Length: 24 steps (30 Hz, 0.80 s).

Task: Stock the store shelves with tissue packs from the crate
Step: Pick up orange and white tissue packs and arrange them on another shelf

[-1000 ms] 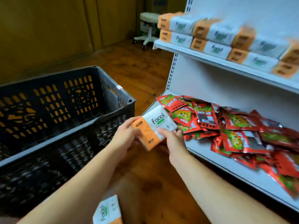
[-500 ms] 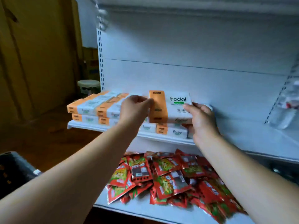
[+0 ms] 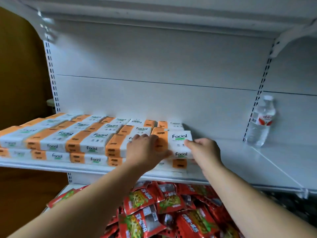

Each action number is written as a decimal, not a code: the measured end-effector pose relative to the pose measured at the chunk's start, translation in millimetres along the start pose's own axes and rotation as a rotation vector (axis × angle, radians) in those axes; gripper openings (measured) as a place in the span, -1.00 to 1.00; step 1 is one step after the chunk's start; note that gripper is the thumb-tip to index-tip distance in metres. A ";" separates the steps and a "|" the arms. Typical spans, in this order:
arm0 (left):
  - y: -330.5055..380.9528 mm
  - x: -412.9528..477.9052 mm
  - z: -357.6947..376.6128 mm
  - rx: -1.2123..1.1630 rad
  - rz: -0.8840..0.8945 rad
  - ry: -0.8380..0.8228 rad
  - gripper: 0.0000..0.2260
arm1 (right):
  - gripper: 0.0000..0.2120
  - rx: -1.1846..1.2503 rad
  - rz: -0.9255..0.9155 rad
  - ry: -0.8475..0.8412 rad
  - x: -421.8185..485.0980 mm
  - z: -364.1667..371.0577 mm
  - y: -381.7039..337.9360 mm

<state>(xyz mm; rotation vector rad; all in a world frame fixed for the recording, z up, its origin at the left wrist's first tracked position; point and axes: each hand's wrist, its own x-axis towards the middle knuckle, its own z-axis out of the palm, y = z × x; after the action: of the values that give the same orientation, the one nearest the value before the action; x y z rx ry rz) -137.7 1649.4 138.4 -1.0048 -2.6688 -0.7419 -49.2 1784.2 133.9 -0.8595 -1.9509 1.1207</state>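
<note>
An orange and white "Facial" tissue pack (image 3: 178, 140) sits on top of the right end of the stacked tissue packs (image 3: 68, 141) on the white middle shelf (image 3: 240, 162). My left hand (image 3: 145, 150) grips its orange left end, fingers curled over the top. My right hand (image 3: 204, 150) holds its right end, with the thumb on the pack's front. The stack is two layers high and several rows deep. The crate is out of view.
A clear water bottle (image 3: 261, 121) with a red label stands at the back right of the same shelf, past a bare stretch of shelf. Red snack packets (image 3: 171, 210) are heaped on the shelf below. Another shelf (image 3: 154, 7) hangs overhead.
Both hands carried the pack up from beside the crate to the middle shelf. Since half a second ago it has come down onto the right end of the stack.
</note>
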 end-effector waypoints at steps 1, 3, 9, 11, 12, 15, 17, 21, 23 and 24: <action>-0.2 2.2 1.7 0.072 0.023 0.013 -0.50 | -0.63 -0.092 -0.036 -0.030 0.7 -1.5 1.0; -0.4 6.7 2.3 0.195 0.056 0.008 -0.52 | -0.56 -0.239 -0.057 -0.093 2.5 -2.9 1.5; -2.8 24.1 2.6 0.282 0.084 -0.130 -0.23 | -0.73 -0.277 -0.047 -0.190 16.5 -2.2 2.5; -3.8 33.4 6.1 0.287 0.075 -0.197 -0.05 | -0.66 -0.210 -0.010 -0.209 26.8 -0.4 7.7; -4.4 38.1 8.2 0.286 0.065 -0.244 0.03 | -0.50 -0.140 0.028 -0.230 31.1 0.4 9.1; -4.3 49.1 14.4 0.281 0.050 -0.351 0.14 | -0.36 0.131 0.149 -0.309 52.4 12.9 17.3; -1.1 53.8 15.7 0.302 0.060 -0.395 0.14 | -0.44 0.247 0.219 -0.371 60.8 23.7 20.0; 1.1 61.5 14.7 0.323 0.080 -0.418 0.09 | -0.83 0.268 0.191 -0.418 72.3 45.3 28.4; -1.3 64.5 14.6 0.308 0.086 -0.429 0.07 | -0.88 0.287 0.194 -0.406 75.5 42.4 29.2; -2.7 64.9 15.0 0.309 0.091 -0.434 0.07 | -0.86 0.287 0.187 -0.407 77.3 40.3 31.1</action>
<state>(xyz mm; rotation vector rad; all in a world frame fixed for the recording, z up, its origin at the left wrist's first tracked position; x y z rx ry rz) -188.3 1692.0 147.0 -1.3072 -2.9355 -0.0861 -117.0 1842.9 110.8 -0.7066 -1.9822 1.7505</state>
